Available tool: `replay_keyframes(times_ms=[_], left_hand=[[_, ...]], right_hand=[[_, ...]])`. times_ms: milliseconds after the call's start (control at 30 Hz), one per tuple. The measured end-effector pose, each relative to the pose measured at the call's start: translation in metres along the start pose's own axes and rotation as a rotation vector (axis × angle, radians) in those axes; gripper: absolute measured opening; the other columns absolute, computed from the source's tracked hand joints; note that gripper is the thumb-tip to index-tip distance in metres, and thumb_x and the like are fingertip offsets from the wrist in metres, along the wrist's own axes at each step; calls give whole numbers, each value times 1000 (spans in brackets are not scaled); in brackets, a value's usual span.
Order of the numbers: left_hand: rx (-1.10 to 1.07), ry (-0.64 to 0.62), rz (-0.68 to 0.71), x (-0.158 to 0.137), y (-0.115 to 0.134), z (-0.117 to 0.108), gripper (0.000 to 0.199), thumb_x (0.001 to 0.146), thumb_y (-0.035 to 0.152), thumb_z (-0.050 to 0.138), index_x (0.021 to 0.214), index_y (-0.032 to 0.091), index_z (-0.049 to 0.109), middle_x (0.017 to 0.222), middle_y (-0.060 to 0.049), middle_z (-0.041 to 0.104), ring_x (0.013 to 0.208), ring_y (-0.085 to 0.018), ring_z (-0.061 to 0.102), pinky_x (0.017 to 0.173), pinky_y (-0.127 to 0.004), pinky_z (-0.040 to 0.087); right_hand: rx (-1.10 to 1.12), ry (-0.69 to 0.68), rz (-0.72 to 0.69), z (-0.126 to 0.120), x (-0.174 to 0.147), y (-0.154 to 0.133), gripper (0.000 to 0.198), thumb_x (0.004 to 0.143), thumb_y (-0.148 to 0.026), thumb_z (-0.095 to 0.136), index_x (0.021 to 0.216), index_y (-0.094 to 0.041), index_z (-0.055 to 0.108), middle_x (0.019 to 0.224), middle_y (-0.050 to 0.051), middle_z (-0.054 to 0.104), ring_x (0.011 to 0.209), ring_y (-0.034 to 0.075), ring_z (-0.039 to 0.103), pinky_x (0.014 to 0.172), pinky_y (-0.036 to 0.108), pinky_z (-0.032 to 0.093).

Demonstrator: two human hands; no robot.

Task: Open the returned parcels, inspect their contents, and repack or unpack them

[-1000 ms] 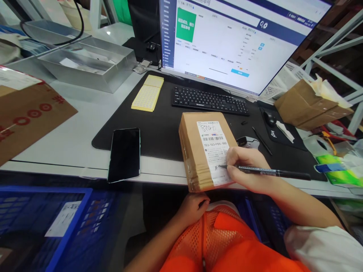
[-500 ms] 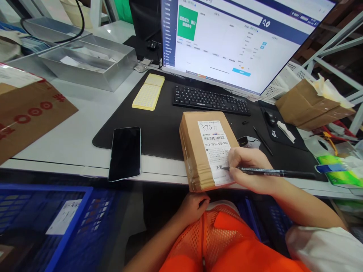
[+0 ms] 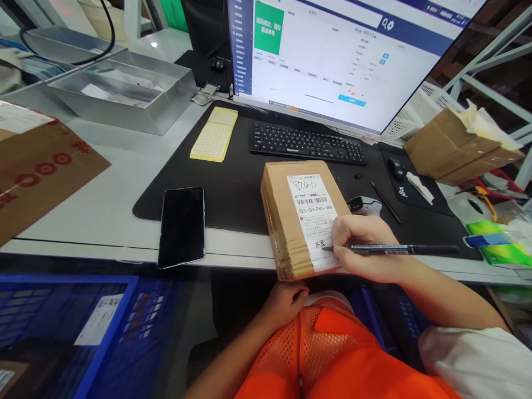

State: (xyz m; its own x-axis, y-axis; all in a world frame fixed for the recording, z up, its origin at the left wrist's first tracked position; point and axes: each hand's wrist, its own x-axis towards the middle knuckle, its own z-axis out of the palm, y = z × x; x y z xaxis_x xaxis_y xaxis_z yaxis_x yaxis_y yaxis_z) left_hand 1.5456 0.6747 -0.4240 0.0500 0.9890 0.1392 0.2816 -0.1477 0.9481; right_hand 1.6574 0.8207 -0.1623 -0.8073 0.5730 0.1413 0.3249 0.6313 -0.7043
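My right hand (image 3: 366,244) pinches a black permanent marker (image 3: 399,249), with its tip on the lower part of a white shipping label (image 3: 311,213). Handwritten strokes sit by the tip, and a handwritten number stands at the label's top. The label is stuck on a brown cardboard box (image 3: 276,221), which lies on the desk with its near end over the front edge. Below that end, my left hand (image 3: 286,302) is up against the box. Its thumb shows, but the other fingers are mostly hidden, so its grip is unclear.
A phone (image 3: 182,227) lies left of the box, and a keyboard (image 3: 307,143) sits behind it under a monitor (image 3: 332,61). Yellow label sheets (image 3: 214,134), a mouse (image 3: 397,169) and a scanner-like device (image 3: 364,206) lie around. A larger carton (image 3: 50,166) stands left; blue crates (image 3: 103,332) are below.
The marker tip has shifted slightly and more strokes show in the handwriting at the label's bottom. The whole view has moved a little; my left hand stays by the box.
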Motion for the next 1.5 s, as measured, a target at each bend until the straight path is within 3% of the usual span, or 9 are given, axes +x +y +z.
replay_keyframes(times_ms=[267, 400, 533, 867, 1200, 1500], left_hand=[[17, -33, -50, -1, 1, 0, 22, 94, 23, 56, 98, 20, 78, 98, -7, 79, 93, -22, 73, 85, -33, 54], [28, -34, -50, -1, 3, 0, 23, 95, 25, 56, 98, 19, 78, 99, -8, 79, 95, -23, 73, 87, -35, 54], [22, -45, -44, -1, 5, 0, 22, 95, 24, 56, 99, 20, 77, 99, -8, 79, 93, -22, 73, 86, -34, 54], [24, -39, -37, 0, 2, 1, 20, 94, 22, 57, 97, 20, 77, 98, -7, 78, 93, -21, 73, 85, -33, 55], [17, -50, -44, 0, 3, 2, 21, 95, 22, 56, 98, 20, 76, 99, -8, 78, 94, -21, 73, 86, -32, 54], [17, -46, -39, 0, 3, 2, 22, 95, 23, 55, 98, 20, 76, 98, -8, 78, 94, -21, 73, 86, -33, 54]], right_hand=[[94, 101, 77, -5, -5, 1, 14, 73, -17, 57, 63, -21, 48, 59, -2, 53, 54, 12, 47, 51, 26, 36], [100, 71, 114, -8, -10, 7, 13, 73, -17, 59, 64, -21, 51, 61, -1, 56, 55, 12, 49, 50, 25, 37], [47, 134, 77, -6, -10, 10, 13, 74, -18, 57, 63, -21, 50, 59, -2, 55, 53, 11, 48, 49, 24, 37], [-22, 110, -32, -6, -9, 7, 12, 70, -13, 56, 61, -19, 52, 58, -2, 57, 53, 10, 51, 50, 22, 37], [-19, 142, -30, -6, -9, 9, 12, 71, -12, 56, 62, -19, 52, 60, -2, 58, 53, 10, 51, 51, 21, 37], [25, 90, -19, -9, -10, 11, 13, 70, -13, 56, 62, -20, 50, 59, -2, 55, 54, 10, 49, 52, 24, 36]])
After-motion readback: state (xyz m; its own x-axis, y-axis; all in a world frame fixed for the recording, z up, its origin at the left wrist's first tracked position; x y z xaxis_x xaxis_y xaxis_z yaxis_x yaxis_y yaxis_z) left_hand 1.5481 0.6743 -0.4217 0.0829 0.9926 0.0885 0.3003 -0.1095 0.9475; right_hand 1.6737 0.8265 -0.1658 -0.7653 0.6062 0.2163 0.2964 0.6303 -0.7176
